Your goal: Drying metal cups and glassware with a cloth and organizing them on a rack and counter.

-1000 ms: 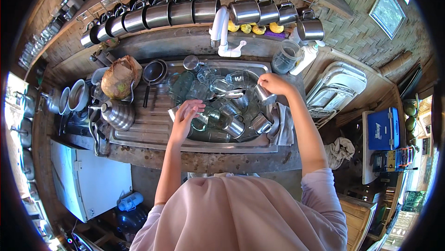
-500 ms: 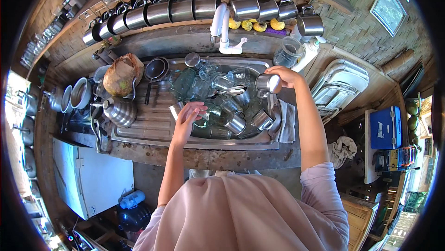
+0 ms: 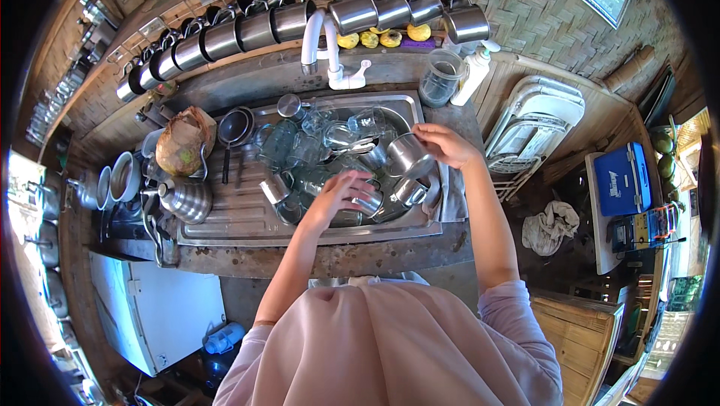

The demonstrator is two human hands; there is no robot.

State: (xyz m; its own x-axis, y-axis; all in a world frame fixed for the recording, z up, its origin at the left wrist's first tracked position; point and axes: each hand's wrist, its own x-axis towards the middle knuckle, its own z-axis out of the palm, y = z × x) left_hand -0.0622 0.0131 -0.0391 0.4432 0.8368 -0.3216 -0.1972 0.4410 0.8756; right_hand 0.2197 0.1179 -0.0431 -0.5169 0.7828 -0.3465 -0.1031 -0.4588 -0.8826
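My right hand [image 3: 448, 145] grips a stainless steel mug [image 3: 409, 155] over the right side of the sink. My left hand [image 3: 343, 197] hovers above the near part of the sink with its fingers apart, in front of a metal mug [image 3: 370, 203] that it partly hides. Another steel mug [image 3: 276, 187] leans at the basin's left edge. Glass cups [image 3: 303, 149] and glass jars crowd the basin, with spoons [image 3: 363, 143] lying among them. At the right end of the basin, a further steel mug [image 3: 410, 192] rests tilted.
A white faucet [image 3: 335, 61] stands behind the sink [image 3: 240, 232]. Steel mugs [image 3: 221, 40] hang in a row above. A coconut [image 3: 180, 143], a kettle [image 3: 187, 200] and a small pan [image 3: 236, 126] sit to the left. A cloth [image 3: 453, 194] drapes at the right, below a soap bottle [image 3: 472, 76].
My left hand has moved right, away from the mug at the basin's left edge. The mug in my right hand has turned and come lower. The whole view has shifted.
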